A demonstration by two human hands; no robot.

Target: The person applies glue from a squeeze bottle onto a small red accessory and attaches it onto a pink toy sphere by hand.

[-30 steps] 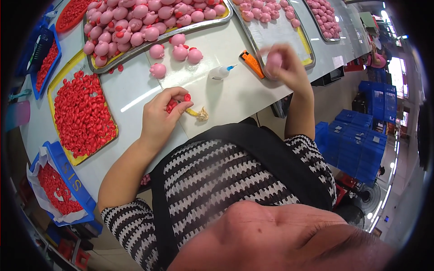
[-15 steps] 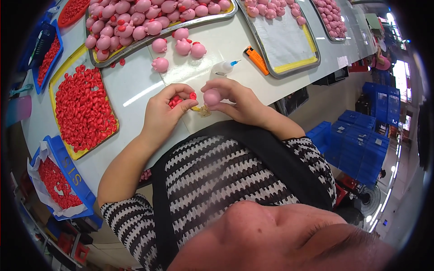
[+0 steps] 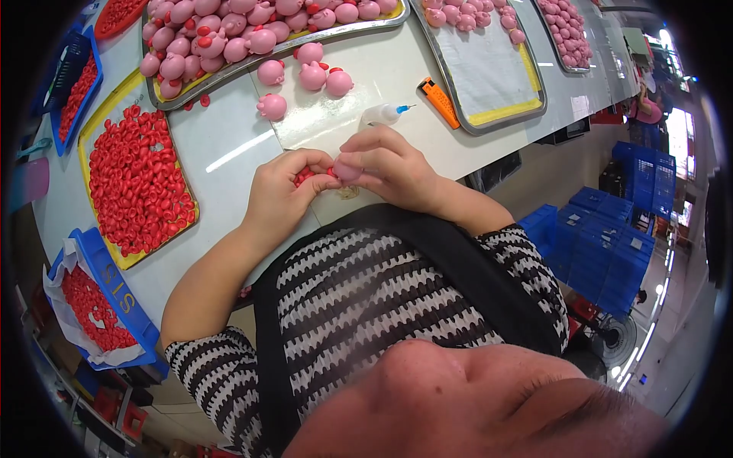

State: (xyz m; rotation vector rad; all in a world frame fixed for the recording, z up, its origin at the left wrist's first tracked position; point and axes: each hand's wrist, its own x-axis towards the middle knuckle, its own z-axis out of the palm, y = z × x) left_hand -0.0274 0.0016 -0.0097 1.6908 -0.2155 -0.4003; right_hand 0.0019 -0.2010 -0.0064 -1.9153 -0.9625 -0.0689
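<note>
My left hand (image 3: pixel 282 189), fingers curled, grips small, glossy red pieces (image 3: pixel 304 176); my right hand (image 3: pixel 401 175), partly curled, pinches a smooth, round pink ball (image 3: pixel 349 169) close against it, above the shiny white table (image 3: pixel 217 202). 1 translucent bottle (image 3: pixel 379 115) is just beyond.

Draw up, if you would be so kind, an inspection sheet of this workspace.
Surface: pale, glossy table.
Job's things: pink ball and red pieces in hand; five pink figures on the table.
Clutter: white bottle with blue tip; orange tool beside a paper-lined tray.
Hands: left hand holds the red pieces; right hand holds the pink ball close to them.
Cables: nothing seen.
Surroundings: blue crates and a fan at right.
</note>
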